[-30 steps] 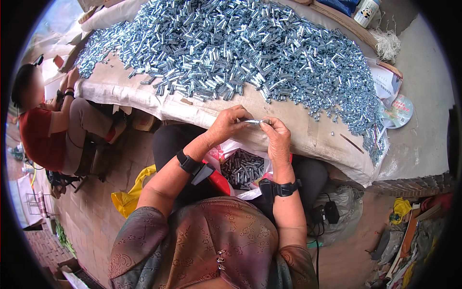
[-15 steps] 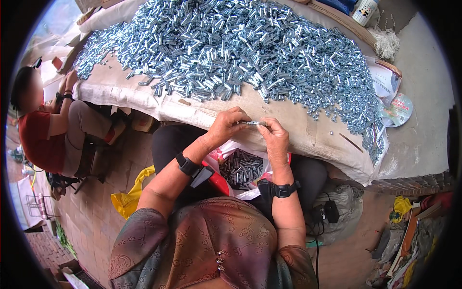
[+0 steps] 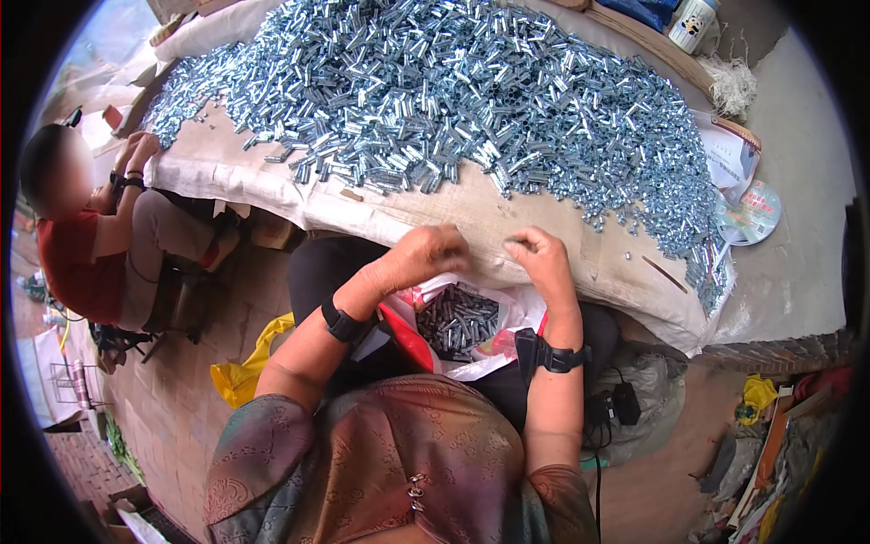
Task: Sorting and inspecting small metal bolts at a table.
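My left hand [image 3: 428, 253] hovers over the near edge of the cloth-covered table, its bent fingers pointing down and partly smeared by motion. Whether anything is in it I cannot make out. To its right, my right hand [image 3: 544, 258] is raised with thumb and forefinger bent close together; what they hold, if anything, is too small to tell. Below and between both hands sits a white and red plastic bag [image 3: 521, 313], open at the top. Inside it lie many dark grey metal pieces [image 3: 458, 322]. A large heap of shiny small metal tubes [image 3: 426, 91] covers the table beyond my hands.
The pale table cloth [image 3: 562, 227] runs along the front edge. A round fan-shaped disc [image 3: 754, 213] and papers lie at the right. Another person [image 3: 77, 245] sits at the left, hands at the heap. A yellow bag [image 3: 245, 376] and a black adapter with cables [image 3: 623, 408] are on the floor.
My hands, which met around a small metal piece, have parted. The left has dropped slightly toward the bag, the right has moved right. The piece no longer shows between them.
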`<state>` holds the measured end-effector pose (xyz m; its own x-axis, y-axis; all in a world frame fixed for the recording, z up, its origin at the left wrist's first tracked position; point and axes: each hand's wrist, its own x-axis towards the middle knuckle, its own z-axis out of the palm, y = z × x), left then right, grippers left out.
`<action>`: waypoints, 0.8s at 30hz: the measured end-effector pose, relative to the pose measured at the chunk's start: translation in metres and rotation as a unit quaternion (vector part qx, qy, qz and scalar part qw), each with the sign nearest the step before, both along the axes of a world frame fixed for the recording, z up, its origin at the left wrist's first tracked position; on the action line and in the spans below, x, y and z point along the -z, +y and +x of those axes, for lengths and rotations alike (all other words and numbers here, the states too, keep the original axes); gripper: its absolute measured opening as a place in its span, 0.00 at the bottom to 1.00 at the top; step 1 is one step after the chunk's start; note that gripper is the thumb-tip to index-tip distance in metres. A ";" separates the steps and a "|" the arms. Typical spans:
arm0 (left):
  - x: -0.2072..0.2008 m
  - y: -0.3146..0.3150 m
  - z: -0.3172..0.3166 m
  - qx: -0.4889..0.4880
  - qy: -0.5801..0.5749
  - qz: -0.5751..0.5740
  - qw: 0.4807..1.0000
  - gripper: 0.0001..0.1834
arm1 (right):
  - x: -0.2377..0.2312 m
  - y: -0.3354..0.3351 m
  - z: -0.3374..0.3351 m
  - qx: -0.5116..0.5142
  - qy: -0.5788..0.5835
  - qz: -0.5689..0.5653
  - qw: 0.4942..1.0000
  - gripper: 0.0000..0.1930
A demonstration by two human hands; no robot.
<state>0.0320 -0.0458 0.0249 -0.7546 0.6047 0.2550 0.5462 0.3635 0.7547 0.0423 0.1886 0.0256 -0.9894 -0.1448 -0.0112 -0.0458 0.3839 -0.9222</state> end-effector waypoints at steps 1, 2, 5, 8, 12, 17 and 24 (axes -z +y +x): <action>0.001 -0.002 -0.007 -0.048 0.064 -0.002 0.997 0.09 | 0.002 -0.002 -0.007 0.001 0.001 0.000 1.000 0.10; 0.000 -0.003 -0.014 -0.113 0.062 0.010 0.992 0.07 | 0.006 -0.005 -0.015 0.044 0.074 0.050 0.995 0.10; -0.002 -0.005 -0.039 -0.278 0.144 -0.086 0.946 0.06 | 0.008 -0.016 -0.034 0.104 0.135 0.149 0.974 0.09; 0.005 -0.009 -0.062 -0.288 0.190 -0.210 0.915 0.06 | 0.014 -0.026 -0.052 0.153 0.219 0.306 0.914 0.09; 0.019 -0.007 -0.074 -0.284 0.222 -0.236 0.902 0.06 | 0.019 -0.034 -0.064 0.153 0.224 0.377 0.886 0.08; 0.024 -0.009 -0.066 -0.232 0.250 -0.218 0.914 0.02 | 0.032 -0.030 -0.067 0.157 0.273 0.370 0.874 0.05; 0.023 0.001 -0.051 -0.183 0.220 -0.192 0.939 0.03 | 0.030 -0.034 -0.062 0.120 0.288 0.374 0.874 0.05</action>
<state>-0.0192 -0.0447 0.0018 -0.8032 0.4356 0.4062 0.5587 0.7874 0.2604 -0.0194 0.1550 -0.0040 -0.8631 -0.0967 0.4957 -0.2543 0.9312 -0.2610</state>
